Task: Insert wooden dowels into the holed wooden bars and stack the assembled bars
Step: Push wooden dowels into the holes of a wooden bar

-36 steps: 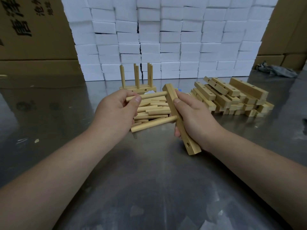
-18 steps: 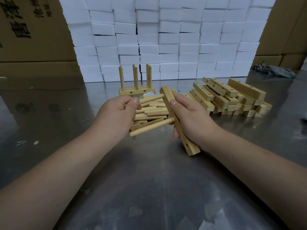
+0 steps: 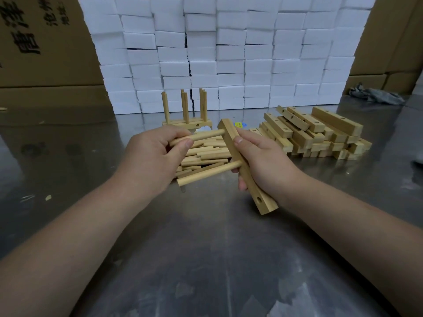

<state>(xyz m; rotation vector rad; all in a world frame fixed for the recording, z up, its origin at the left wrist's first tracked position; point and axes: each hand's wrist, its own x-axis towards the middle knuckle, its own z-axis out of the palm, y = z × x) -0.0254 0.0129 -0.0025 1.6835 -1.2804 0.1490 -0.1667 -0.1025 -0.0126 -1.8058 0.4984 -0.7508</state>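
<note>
Fingers (image 3: pixel 174 133) of the left hand (image 3: pixel 148 159) curled, thumb on top, pinching the near end of the upper dowel (image 3: pixel 207 135). Far end of that dowel meets the side of the holed bar (image 3: pixel 229 133) near the bar's top end; depth of seating cannot be told. Right hand (image 3: pixel 265 165) grips the bar around its middle, fingers wrapped, thumb pressed on the upper face. Bar held off the tabletop (image 3: pixel 206 248), tilted, top end away from the person, low end toward them. Lower dowel (image 3: pixel 207 176) sticks out of the bar's mid hole toward the left, free end unsupported. One open hole (image 3: pixel 259 199) visible near the bar's low end. Loose dowels (image 3: pixel 206 154) lie heaped on the tabletop just behind and under both hands. Unassembled bars (image 3: pixel 320 133) piled to the right, well clear of the hands. Assembled bars (image 3: pixel 186 122) stand behind the heap with dowels upright. White foam blocks (image 3: pixel 229 53) stacked as a wall at the back; cardboard boxes (image 3: pixel 45 42) at left; grey cloth (image 3: pixel 377 96) far right.
</note>
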